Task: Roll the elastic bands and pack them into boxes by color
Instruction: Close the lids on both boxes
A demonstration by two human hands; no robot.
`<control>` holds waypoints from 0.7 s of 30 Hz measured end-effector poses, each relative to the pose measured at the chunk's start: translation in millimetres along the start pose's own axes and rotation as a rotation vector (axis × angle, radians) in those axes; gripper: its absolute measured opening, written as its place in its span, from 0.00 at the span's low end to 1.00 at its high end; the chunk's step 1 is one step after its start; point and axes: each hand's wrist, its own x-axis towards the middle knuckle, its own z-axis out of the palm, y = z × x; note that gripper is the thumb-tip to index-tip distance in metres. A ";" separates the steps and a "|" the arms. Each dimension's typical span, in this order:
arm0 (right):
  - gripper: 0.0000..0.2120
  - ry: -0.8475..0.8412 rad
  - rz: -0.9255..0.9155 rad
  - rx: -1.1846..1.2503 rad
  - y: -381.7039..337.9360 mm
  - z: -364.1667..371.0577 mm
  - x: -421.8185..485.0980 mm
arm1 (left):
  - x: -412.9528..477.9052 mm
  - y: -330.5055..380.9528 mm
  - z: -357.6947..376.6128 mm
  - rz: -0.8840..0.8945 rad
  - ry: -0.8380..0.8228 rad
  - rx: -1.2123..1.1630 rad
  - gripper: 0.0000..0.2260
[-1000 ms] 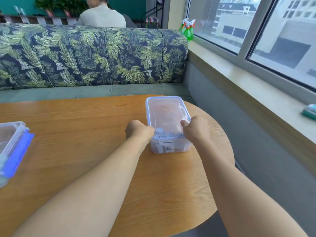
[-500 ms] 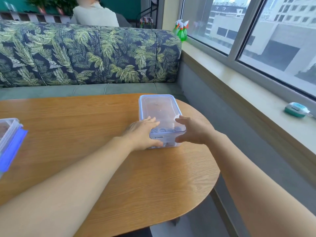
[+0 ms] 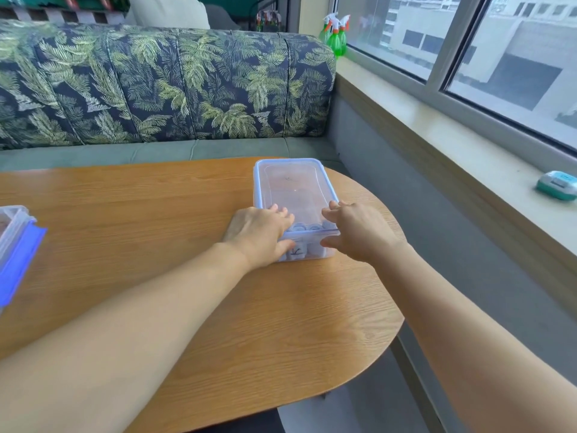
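Note:
A clear plastic box (image 3: 293,189) with a blue-rimmed lid on it stands on the right part of the wooden table (image 3: 156,220). Pale rolled bands (image 3: 307,228) show through its near end. My left hand (image 3: 259,235) lies on the box's near left corner, fingers straight on the lid and thumb against the front wall. My right hand (image 3: 356,232) mirrors it on the near right corner. A second clear box (image 3: 12,229) with a blue lid sits at the table's left edge, partly cut off.
A leaf-patterned sofa (image 3: 162,85) runs behind the table, and a person sits beyond it. On the right is a window sill (image 3: 462,151) with a teal and white device (image 3: 557,185) and green spray bottles (image 3: 335,35). The table's rounded edge is just right of the box.
Both hands have gone from curled fists on the box's near end to straight fingers laid on the lid. The view has shifted a little to the right.

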 end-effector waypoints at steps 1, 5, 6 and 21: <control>0.20 0.003 0.001 0.006 0.2 0.9 -0.1 | -0.5 0.2 -0.4 0.000 0.000 0.006 0.23; 0.18 -0.007 0.018 0.038 -2.0 -0.8 -3.0 | -0.6 -0.8 -1.9 -0.004 -0.018 -0.016 0.24; 0.18 -0.015 0.022 0.048 -2.7 -1.9 -3.5 | -0.8 -1.1 -2.2 -0.008 -0.021 -0.032 0.23; 0.22 0.137 0.373 0.850 -28.8 -47.5 10.2 | -4.2 -26.8 -25.4 -0.415 0.180 -1.095 0.13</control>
